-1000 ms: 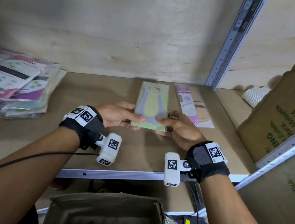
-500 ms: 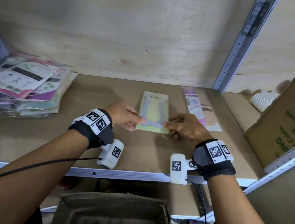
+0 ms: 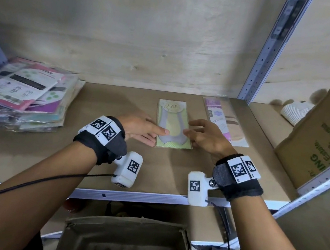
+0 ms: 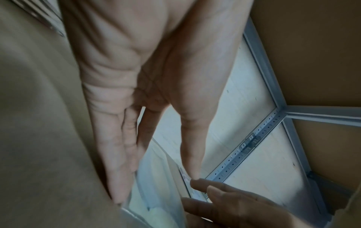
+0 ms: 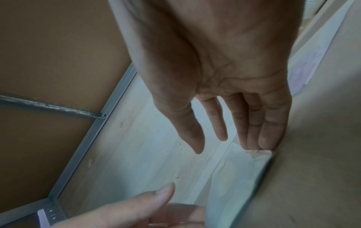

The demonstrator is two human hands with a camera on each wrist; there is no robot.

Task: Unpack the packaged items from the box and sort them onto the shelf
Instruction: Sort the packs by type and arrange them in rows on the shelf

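1. We note the green packet (image 3: 173,125) lying flat on the shelf board (image 3: 88,162), its long axis running 12 to 6 o'clock in the head view, printed top toward the back panel (image 3: 131,32).
2. Our left hand (image 3: 139,128) sits at the packet's 9 o'clock, fingers straight and loosely spread. The thumb tip lies over the lower left part of the packet; the left wrist view shows the fingertips (image 4: 117,194) at the packet's edge (image 4: 156,192), nothing curled round it.
3. Our right hand (image 3: 205,138) sits at the packet's 3 o'clock, fingers extended and relaxed. In the right wrist view the outer fingertips (image 5: 267,141) touch the packet's near corner (image 5: 259,153); thumb and index stand clear of it.
4. Neither hand grips; the packet looks already placed, and both hands are about equally near it.
5. A purple packet (image 3: 223,121) lies parallel at the green one's 3 o'clock, just beside the right hand, apart from the green one. A stack of packets (image 3: 22,96) sits well apart at 9 o'clock.
6. The open box (image 3: 124,246) is at 6 o'clock, below the shelf edge; what it still holds, we cannot tell.
7. Judgement: the coming move is a withdrawal toward 6 o'clock into the box; pulling both hands straight back along the packet's long axis should avoid skewing it.
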